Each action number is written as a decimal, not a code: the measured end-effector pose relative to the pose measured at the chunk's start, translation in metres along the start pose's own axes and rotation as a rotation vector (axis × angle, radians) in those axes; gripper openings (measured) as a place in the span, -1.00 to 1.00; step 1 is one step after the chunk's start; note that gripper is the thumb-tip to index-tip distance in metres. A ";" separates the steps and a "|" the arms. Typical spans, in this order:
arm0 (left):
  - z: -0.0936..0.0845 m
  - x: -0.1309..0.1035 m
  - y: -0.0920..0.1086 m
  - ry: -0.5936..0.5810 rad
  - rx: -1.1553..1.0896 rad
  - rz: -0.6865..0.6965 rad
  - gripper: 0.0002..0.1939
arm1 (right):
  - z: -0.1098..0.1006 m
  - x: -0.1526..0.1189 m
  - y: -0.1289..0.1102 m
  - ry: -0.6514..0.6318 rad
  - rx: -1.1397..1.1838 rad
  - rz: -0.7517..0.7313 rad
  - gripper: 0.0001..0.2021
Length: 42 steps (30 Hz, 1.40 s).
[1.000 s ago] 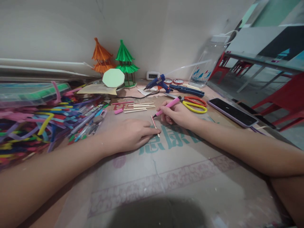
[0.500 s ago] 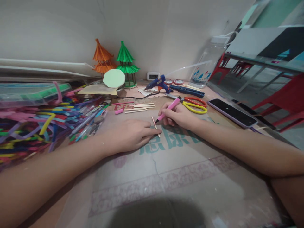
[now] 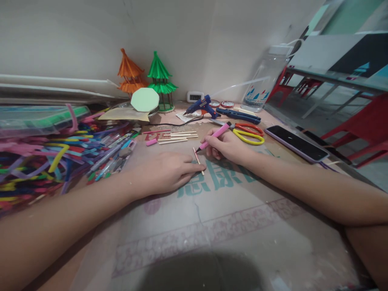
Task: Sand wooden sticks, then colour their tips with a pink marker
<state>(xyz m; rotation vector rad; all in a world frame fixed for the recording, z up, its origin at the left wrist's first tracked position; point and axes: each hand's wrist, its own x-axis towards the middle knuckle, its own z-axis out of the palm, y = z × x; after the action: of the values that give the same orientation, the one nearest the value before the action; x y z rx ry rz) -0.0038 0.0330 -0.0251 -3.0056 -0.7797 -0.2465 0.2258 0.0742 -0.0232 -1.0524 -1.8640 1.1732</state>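
My left hand (image 3: pixel 166 171) lies low over the board, its index finger stretched across a thin wooden stick (image 3: pixel 197 156) and holding it down. The stick lies slanted, with some pink colour near its far end. In my right hand (image 3: pixel 226 145) is a pink marker (image 3: pixel 216 134), gripped like a pen, its dark tip against or very close to the stick's far part. The marker's pink cap (image 3: pixel 151 142) lies off to the left. Beside it are several plain wooden sticks (image 3: pixel 180 136) and one pink stick (image 3: pixel 157 131).
Scissors (image 3: pixel 249 135), a blue glue gun (image 3: pixel 200 106), a blue cutter (image 3: pixel 239 116) and a phone (image 3: pixel 295 142) lie behind and to the right. Pipe cleaners (image 3: pixel 36 161) heap at left. Orange (image 3: pixel 131 72) and green (image 3: pixel 160 76) model towers, a clock (image 3: pixel 195 96) and a bottle (image 3: pixel 262 81) stand near the wall.
The marker tip has shifted slightly up and left along the stick, toward its far end. My left hand stays in place on the stick.
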 end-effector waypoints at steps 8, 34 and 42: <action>0.000 0.000 0.000 0.009 0.042 -0.002 -0.60 | 0.000 0.000 -0.002 0.011 -0.020 -0.002 -0.79; -0.001 0.001 0.001 -0.039 0.027 -0.019 -0.57 | -0.001 0.000 -0.002 0.020 0.018 -0.004 -0.84; -0.001 0.001 0.001 -0.056 0.042 -0.032 -0.58 | 0.001 0.001 -0.003 0.040 -0.005 0.014 -0.83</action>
<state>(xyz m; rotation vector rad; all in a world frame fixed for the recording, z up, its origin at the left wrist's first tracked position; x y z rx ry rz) -0.0025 0.0324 -0.0235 -2.9747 -0.8278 -0.1456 0.2241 0.0738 -0.0203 -1.0856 -1.8328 1.1473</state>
